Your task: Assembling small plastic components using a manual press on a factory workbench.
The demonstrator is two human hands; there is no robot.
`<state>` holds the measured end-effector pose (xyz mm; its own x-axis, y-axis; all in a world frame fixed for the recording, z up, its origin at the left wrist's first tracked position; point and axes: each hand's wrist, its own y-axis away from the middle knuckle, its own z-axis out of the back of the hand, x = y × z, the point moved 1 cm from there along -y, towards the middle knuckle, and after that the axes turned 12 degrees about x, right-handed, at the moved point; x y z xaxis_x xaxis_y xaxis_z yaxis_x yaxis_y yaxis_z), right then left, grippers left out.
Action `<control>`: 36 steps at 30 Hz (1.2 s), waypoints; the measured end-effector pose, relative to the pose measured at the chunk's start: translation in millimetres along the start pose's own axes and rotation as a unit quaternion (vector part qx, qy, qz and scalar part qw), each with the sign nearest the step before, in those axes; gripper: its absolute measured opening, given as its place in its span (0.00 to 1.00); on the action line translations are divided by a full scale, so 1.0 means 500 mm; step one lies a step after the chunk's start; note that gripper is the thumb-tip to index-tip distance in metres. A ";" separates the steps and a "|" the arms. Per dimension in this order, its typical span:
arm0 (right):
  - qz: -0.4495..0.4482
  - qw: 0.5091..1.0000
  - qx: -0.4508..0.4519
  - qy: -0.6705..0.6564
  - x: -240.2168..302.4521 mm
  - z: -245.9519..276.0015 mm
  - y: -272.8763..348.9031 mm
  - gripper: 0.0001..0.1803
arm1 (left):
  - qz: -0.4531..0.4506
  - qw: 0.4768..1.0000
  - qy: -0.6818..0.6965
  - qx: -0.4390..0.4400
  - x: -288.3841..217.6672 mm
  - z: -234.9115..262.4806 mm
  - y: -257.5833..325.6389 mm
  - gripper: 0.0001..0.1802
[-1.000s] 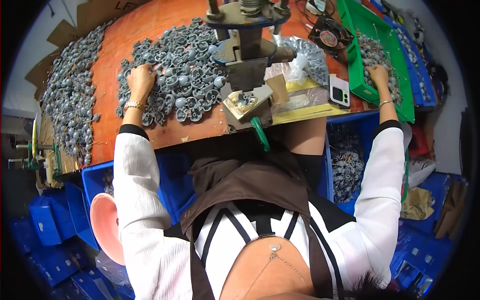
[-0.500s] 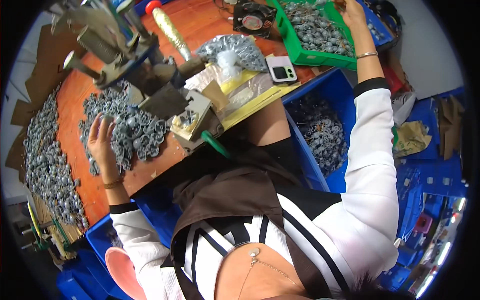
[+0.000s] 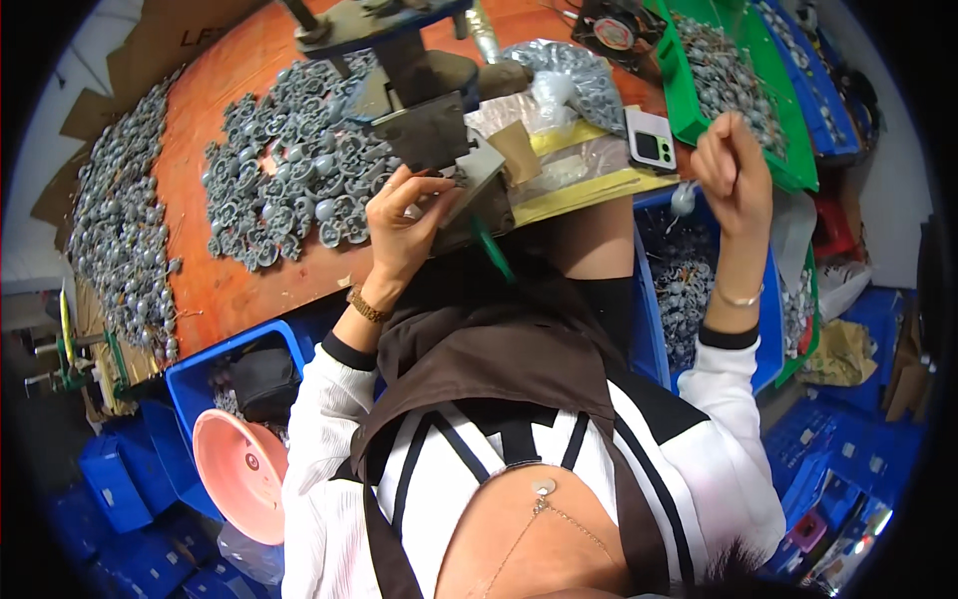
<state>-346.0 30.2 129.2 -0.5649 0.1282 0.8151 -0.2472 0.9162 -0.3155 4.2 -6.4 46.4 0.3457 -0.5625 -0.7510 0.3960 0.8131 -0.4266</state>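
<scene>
My left hand (image 3: 401, 225) is at the bench press (image 3: 424, 130), its fingers pinched together by the metal fixture (image 3: 479, 185) under the press head. Whatever lies between those fingertips is too small to make out. My right hand (image 3: 733, 175) is raised over the blue bin at the right, fingers curled closed. From it a small grey ball-shaped part (image 3: 684, 198) dangles, seemingly by a thin wire. Left of the press, a pile of grey cup-shaped plastic parts (image 3: 289, 170) covers part of the orange bench (image 3: 190, 230).
Wired grey parts fill the green tray (image 3: 689, 100) and lie in the blue bin (image 3: 647, 290). More form a long heap (image 3: 120, 230) at the left. A phone (image 3: 651, 138), a small fan (image 3: 614, 32) and a bagged batch (image 3: 574, 80) sit behind. A pink basin (image 3: 239, 474) stands lower left.
My left hand has left the grey pile and come right to the press fixture. My right hand has withdrawn from the green tray toward me, with the ball-shaped part hanging from it. The view has shifted.
</scene>
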 end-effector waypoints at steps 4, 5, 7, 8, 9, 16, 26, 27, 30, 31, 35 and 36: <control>-0.001 1.000 -0.009 0.027 -0.057 -0.078 0.022 0.10 | 0.085 0.957 0.260 -0.096 0.038 -0.012 0.029 0.04; -0.012 0.999 -0.029 0.031 -0.068 -0.091 0.023 0.09 | 0.079 0.949 0.277 -0.129 0.050 -0.007 0.028 0.05; -0.005 0.997 0.030 0.077 -0.092 -0.083 0.027 0.11 | 0.106 0.910 0.346 -0.199 0.070 0.020 0.026 0.09; 0.004 0.996 0.064 0.064 -0.096 -0.089 0.027 0.15 | 0.117 0.885 0.399 -0.208 0.055 0.060 0.006 0.08; 0.005 0.996 0.066 0.062 -0.099 -0.091 0.029 0.15 | 0.143 0.866 0.427 -0.219 0.068 0.108 -0.007 0.09; -0.161 0.975 0.000 0.155 -0.117 -0.137 0.025 0.09 | 0.316 0.894 -0.316 -0.045 0.277 0.367 -0.065 0.23; -0.194 0.946 0.068 0.249 -0.144 -0.128 0.046 0.06 | 0.422 0.784 -0.446 0.099 0.297 0.364 -0.113 0.23; -0.232 0.944 0.052 0.230 -0.145 -0.141 0.042 0.07 | 0.418 0.795 -0.437 0.044 0.303 0.373 -0.105 0.23; -0.264 0.941 0.051 0.204 -0.169 -0.162 0.029 0.08 | 0.331 0.845 -0.420 -0.032 0.297 0.389 -0.056 0.21; -0.259 0.943 0.063 0.199 -0.183 -0.169 0.025 0.09 | 0.305 0.928 -0.196 -0.086 0.270 0.367 -0.045 0.19; -0.136 0.942 0.068 0.298 -0.247 -0.196 -0.002 0.04 | 0.261 0.851 0.452 -0.056 0.093 0.190 -0.004 0.18; -0.140 0.943 0.071 0.294 -0.255 -0.211 -0.015 0.04 | 0.261 0.827 0.494 -0.055 0.055 0.145 0.013 0.17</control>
<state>-189.2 46.8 78.8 0.0625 0.1163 0.9912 -0.4475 0.8910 -0.0764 77.7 -27.2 59.5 -0.4408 0.2233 -0.8694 0.3128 0.9461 0.0843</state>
